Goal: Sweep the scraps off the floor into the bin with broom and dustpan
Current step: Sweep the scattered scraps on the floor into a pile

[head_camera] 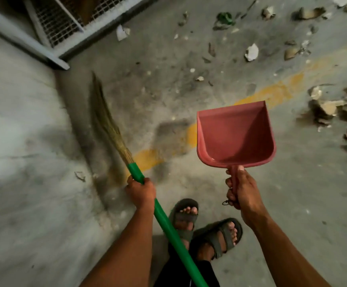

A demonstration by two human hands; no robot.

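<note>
Across the grey concrete floor (189, 90), upper right: scraps of torn paper, brown fragments and one green wrapper (271, 59), loose, well apart from us, none gathered. Nearer: grass broom with green plastic handle (114, 139), our left hand (141, 191) with fingers wrapped fully round the handle, bristles trailing near the floor. Pink plastic dustpan (234, 133), empty, raised off the floor, its handle enclosed by our right hand (243, 193). Bin: not in view. Risks, as we judge: light paper scattering under a hard stroke; debris sliding beneath a pan lip not pressed flat; fragments lodging against the metal mesh frame (65, 23). Brands, labels, writing: none legible.
</note>
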